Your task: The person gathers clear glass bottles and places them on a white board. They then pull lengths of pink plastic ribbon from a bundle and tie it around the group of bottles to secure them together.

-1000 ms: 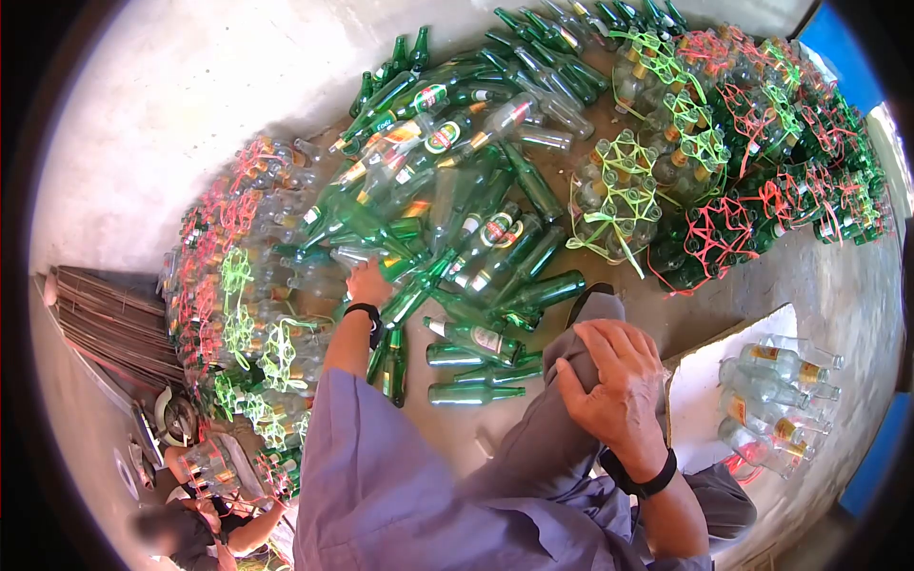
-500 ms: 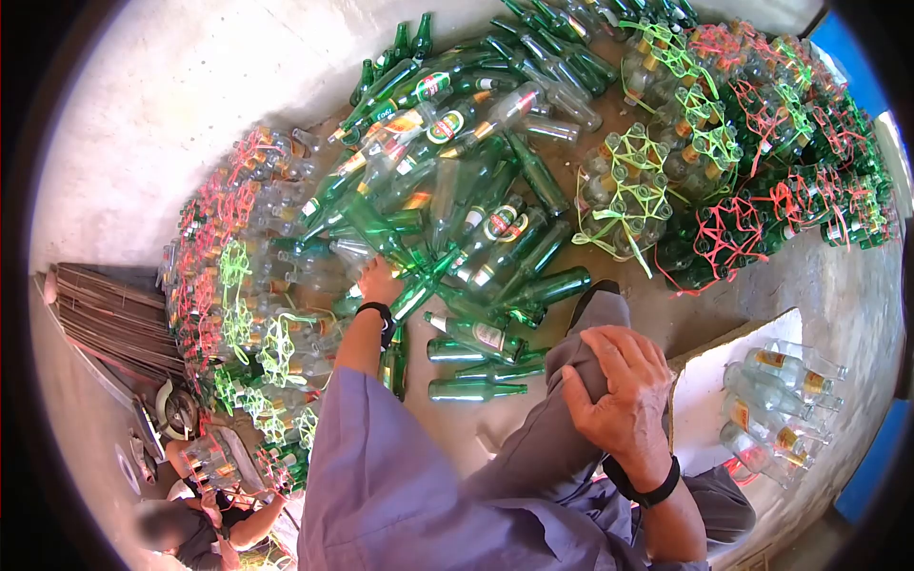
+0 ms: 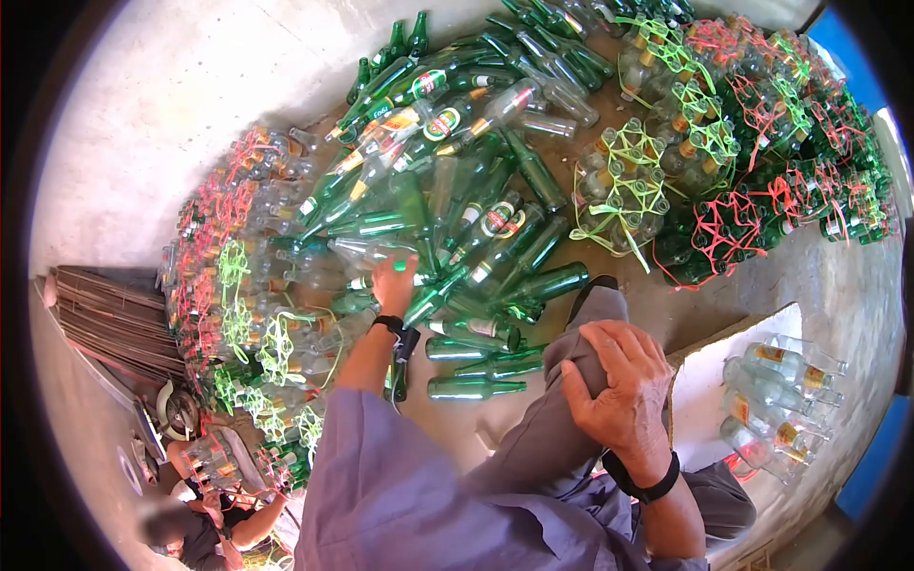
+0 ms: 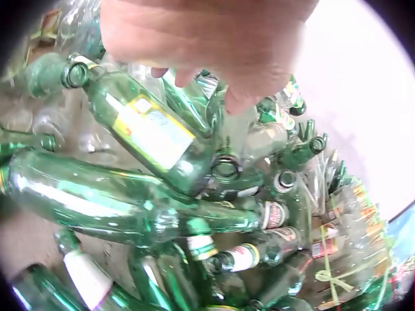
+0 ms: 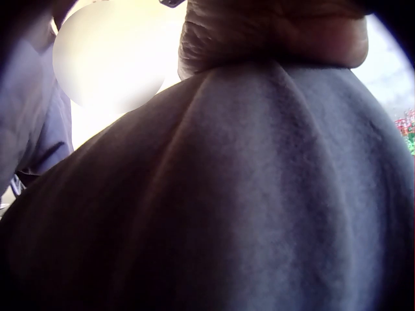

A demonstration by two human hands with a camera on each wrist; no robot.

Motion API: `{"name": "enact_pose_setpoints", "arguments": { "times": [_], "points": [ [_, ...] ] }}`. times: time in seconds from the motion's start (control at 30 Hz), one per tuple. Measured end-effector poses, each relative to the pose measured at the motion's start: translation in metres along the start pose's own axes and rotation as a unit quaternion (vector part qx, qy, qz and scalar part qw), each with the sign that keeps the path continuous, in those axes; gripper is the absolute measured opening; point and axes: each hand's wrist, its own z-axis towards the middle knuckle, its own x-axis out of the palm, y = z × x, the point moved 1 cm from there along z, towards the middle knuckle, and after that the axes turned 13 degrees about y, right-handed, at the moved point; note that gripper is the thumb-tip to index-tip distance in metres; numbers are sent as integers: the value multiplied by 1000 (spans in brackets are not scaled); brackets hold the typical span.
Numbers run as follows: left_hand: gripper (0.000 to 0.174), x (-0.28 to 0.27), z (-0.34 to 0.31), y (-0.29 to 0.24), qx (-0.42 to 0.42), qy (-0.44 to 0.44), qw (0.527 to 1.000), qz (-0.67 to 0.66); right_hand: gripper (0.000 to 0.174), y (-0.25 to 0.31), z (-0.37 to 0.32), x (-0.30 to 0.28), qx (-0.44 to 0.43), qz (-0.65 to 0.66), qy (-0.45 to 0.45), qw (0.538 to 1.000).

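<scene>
My left hand (image 3: 389, 288) is over the near part of a heap of loose glass bottles, its fingers curled at the neck end of a green bottle (image 3: 411, 205). That bottle's body points away from me and looks blurred. In the left wrist view the hand (image 4: 207, 39) covers its own grip, and the fingertips bend down above other bottles. Below it lie a green bottle with a yellow label (image 4: 152, 133) and a large plain green bottle (image 4: 78, 194). My right hand (image 3: 624, 385) rests on my raised knee (image 3: 571, 366), fingers draped over the trouser cloth, holding nothing.
Clear bottles bundled with red and green straps (image 3: 238, 266) line the left; more strapped bundles (image 3: 624, 186) stand at the right. Loose clear bottles (image 3: 776, 400) lie beside a white board (image 3: 695, 390). Another person (image 3: 205, 523) sits at lower left near a stack of rods (image 3: 114, 319).
My left hand has shifted a little to the right, and the green bottle at it has swung from slanting left to pointing nearly straight away. My right hand stays on the knee.
</scene>
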Motion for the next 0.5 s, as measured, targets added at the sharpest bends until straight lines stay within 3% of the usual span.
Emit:
{"name": "enact_pose_setpoints", "arguments": {
  "times": [0.03, 0.07, 0.13, 0.17, 0.23, 0.27, 0.5],
  "points": [
    [85, 2, -6, -11, 41, -20, 999, 29, 35, 0, 0, 0, 0, 0, 1, 1000],
    [85, 10, -6, -16, 40, -20, 999, 28, 35, 1, -1, 1, -2, 0, 3, 1000],
    [91, 25, -1, -29, 69, 118, 991, -2, 34, 2, 1, 0, -1, 1, 0, 1000],
    [91, 32, 3, -32, 71, 116, 991, -3, 34, 2, 1, 0, -3, 0, -2, 1000],
    [95, 43, 10, -41, -6, 112, 994, 5, 34, 1, -1, -1, 1, 3, 1, 1000],
    [95, 46, 15, -49, -1, 111, 994, 3, 34, -1, 0, -2, 2, -1, -3, 1000],
    [74, 58, 21, -66, -131, 26, 989, -68, 32, -5, -3, -4, 7, 15, -15, 1000]
  ]
}}
